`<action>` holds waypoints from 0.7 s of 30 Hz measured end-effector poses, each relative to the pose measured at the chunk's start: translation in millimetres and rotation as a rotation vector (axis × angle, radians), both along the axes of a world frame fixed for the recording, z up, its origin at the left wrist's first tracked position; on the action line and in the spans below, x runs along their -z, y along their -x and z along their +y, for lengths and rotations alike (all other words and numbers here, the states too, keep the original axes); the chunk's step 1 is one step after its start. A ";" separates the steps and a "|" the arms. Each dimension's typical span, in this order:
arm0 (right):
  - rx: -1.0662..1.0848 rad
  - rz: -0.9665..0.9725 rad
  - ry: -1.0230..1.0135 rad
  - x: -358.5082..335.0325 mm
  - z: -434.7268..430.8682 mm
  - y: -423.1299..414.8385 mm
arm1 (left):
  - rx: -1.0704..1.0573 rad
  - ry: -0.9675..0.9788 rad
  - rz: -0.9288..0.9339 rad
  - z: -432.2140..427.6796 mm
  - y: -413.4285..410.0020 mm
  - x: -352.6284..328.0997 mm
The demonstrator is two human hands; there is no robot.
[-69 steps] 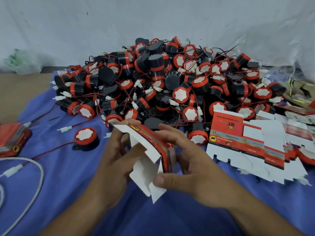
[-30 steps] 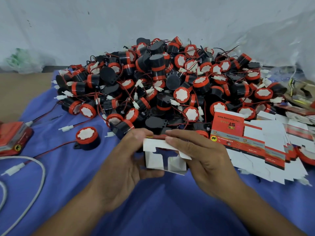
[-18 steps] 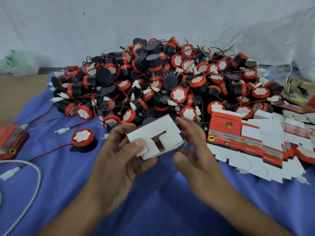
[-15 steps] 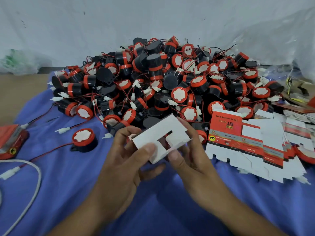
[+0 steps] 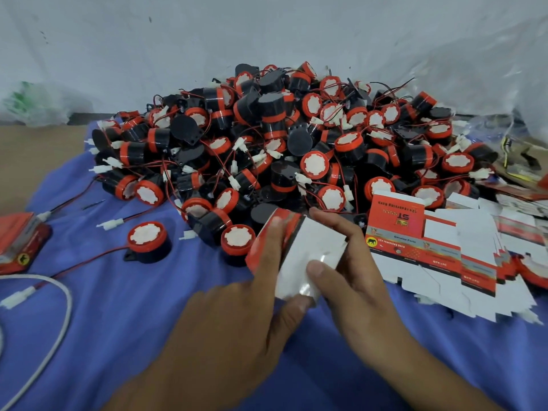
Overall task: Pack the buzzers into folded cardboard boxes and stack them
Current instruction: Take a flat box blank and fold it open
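Observation:
A small red and white cardboard box [image 5: 308, 250] is held between both hands just in front of the buzzer pile, its white folded end facing me. My left hand [image 5: 237, 315] grips its red left side, fingers on top and thumb under the lower edge. My right hand [image 5: 353, 280] holds the right side, thumb pressing on the white end. A large heap of black and red buzzers [image 5: 281, 143] with red wires and white plugs fills the middle. One buzzer [image 5: 148, 241] lies apart on the blue cloth at the left.
A fanned stack of flat unfolded boxes [image 5: 444, 256] lies at the right. A packed red box [image 5: 20, 241] sits at the left edge, a white cable [image 5: 56, 321] curving below it. Blue cloth [image 5: 133, 307] covers the surface; a white sheet hangs behind.
The box went from a flat open blank to a folded-up box. Its bottom flaps, open a second ago, now lie closed under my right thumb, and the box has turned its red side leftward.

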State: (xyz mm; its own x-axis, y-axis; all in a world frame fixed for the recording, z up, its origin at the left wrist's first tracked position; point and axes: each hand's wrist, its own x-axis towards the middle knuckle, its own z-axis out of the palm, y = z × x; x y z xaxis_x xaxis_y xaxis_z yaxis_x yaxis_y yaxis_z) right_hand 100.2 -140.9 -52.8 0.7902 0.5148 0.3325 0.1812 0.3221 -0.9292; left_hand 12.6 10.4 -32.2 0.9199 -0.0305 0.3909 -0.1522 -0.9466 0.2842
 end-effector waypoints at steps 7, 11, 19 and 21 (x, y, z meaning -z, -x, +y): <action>-0.114 0.014 0.189 -8.7 -10.9 -6.2 | 0.067 -0.162 -0.270 16.1 -1.7 -15.6; -0.208 -0.037 0.298 -9.3 -11.8 2.5 | 0.324 0.024 -0.170 7.4 -8.6 -5.8; -0.212 0.021 0.293 -9.7 -10.6 8.0 | 0.280 0.150 -0.152 5.7 -7.8 -3.3; -0.212 0.031 0.279 -7.6 -10.0 9.9 | 0.289 0.172 -0.138 5.1 -7.3 -1.8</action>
